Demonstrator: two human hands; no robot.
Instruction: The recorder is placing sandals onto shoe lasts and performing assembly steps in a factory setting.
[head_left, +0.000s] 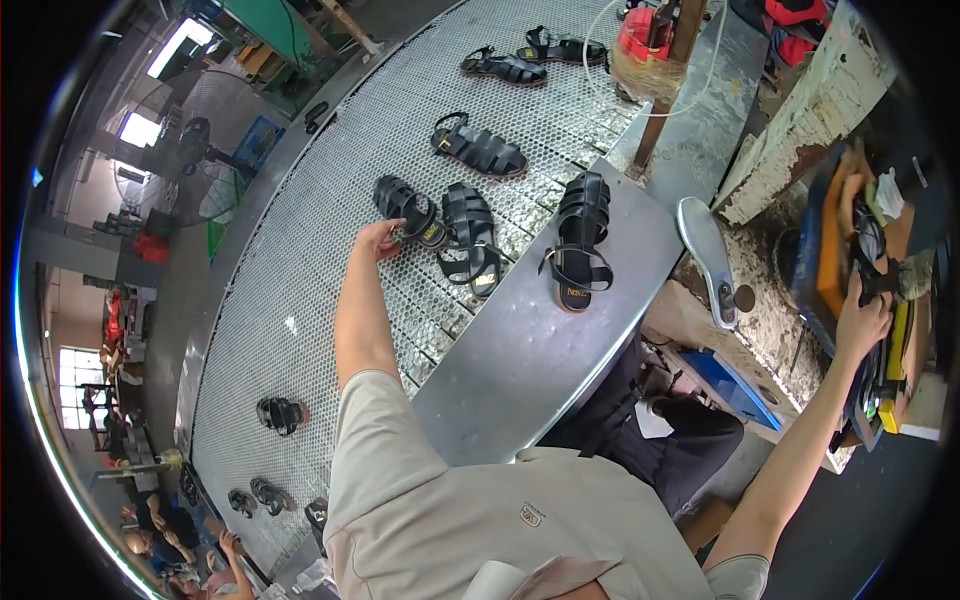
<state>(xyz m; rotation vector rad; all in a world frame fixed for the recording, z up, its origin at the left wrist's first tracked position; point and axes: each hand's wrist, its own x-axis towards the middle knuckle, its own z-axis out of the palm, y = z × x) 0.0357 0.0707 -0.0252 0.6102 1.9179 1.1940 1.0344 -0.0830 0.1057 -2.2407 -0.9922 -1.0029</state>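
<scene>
Black sandals being handled on a perforated metal belt

The left hand is curled around the heel of a black sandal on the mesh belt; a dark tool on the cluttered bench is gripped by the right hand.

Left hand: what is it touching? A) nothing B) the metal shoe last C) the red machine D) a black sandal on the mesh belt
D: the left hand has its fingers on the heel end of a black sandal lying on the mesh belt.
</scene>
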